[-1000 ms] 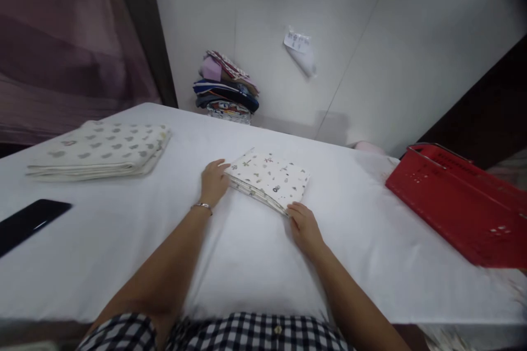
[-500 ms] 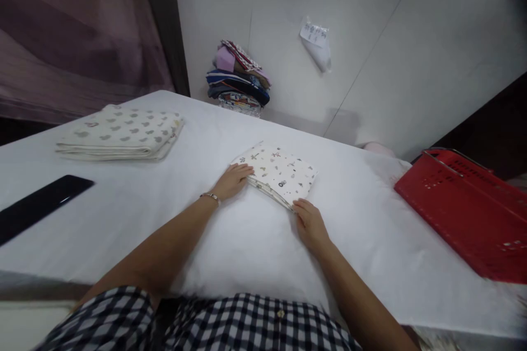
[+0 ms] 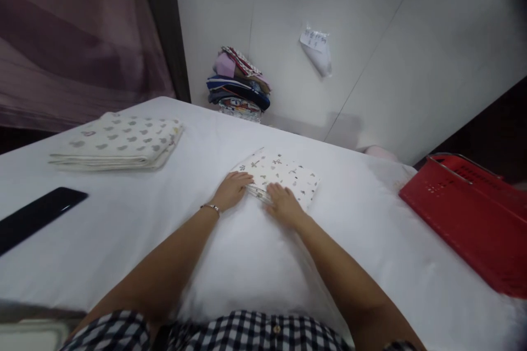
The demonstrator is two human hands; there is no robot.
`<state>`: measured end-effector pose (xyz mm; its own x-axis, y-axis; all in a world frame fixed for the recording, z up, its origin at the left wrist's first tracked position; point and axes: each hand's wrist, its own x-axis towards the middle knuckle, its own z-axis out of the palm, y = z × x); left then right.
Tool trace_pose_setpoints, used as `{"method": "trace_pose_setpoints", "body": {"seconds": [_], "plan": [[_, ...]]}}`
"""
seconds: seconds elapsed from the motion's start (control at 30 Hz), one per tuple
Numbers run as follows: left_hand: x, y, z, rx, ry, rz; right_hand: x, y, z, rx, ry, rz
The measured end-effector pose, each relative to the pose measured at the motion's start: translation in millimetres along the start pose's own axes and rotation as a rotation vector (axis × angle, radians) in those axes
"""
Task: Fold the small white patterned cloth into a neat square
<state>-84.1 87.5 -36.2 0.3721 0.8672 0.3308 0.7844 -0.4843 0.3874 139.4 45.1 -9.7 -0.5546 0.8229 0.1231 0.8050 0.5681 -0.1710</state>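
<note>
A small folded white cloth [image 3: 284, 171] with a scattered print lies on the white-covered table [image 3: 370, 252]. On its near left corner rests my left hand [image 3: 233, 189], a bracelet at the wrist, fingers stretched out over the top. Flat against the near edge, my right hand [image 3: 286, 204] lies with its fingers extended on the upper layer. Folded layers show between the two hands; the corner beneath my right palm is hidden. Farther left sits a larger folded cloth [image 3: 119, 142] with grey shapes printed on it.
A black phone-like slab [image 3: 41, 214] lies at the left. On the right stands a red plastic basket [image 3: 477, 214] with metal handles. Behind the table rises a stack of folded fabrics [image 3: 239, 85]. A paper label in plastic [image 3: 316, 49] hangs on the wall.
My left hand has slid from the cloth's left side onto its near left corner. My right hand has moved left from the near right corner to the front edge.
</note>
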Motion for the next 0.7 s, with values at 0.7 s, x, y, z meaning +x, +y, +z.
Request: {"method": "trace_pose_setpoints", "body": {"seconds": [0.7], "plan": [[47.8,3.9,18.7,0.264,-0.021,-0.157,15.1,17.8,-8.0,0.150,-0.095,0.120]]}}
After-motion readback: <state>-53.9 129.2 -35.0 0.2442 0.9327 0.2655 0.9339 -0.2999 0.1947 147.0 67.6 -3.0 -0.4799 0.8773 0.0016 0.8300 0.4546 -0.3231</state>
